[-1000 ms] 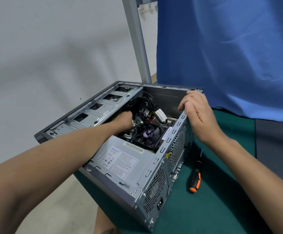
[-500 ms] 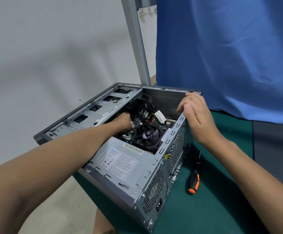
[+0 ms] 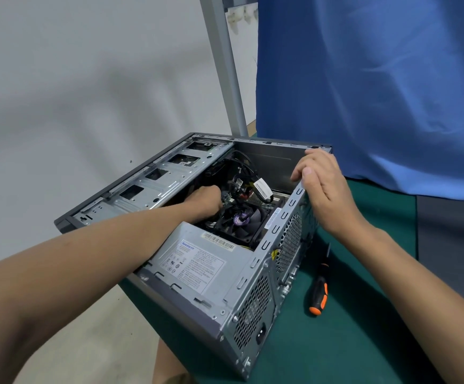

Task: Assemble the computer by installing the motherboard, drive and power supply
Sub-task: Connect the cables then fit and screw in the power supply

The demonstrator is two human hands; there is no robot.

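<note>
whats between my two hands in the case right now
In the head view, a bundle of black cables with a white labelled connector lies between the left hand and the right hand, which holds the case rim.

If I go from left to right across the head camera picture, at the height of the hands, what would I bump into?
Metal drive cage → left hand → black fan → right hand, holding the case.

Not much of the person in shot, just two arms. Left hand and right hand are both bare, and the left forearm and right forearm are uncovered right to the frame edge. The right thumb has a short trimmed nail. A bit of bare leg shows at the bottom.
</note>
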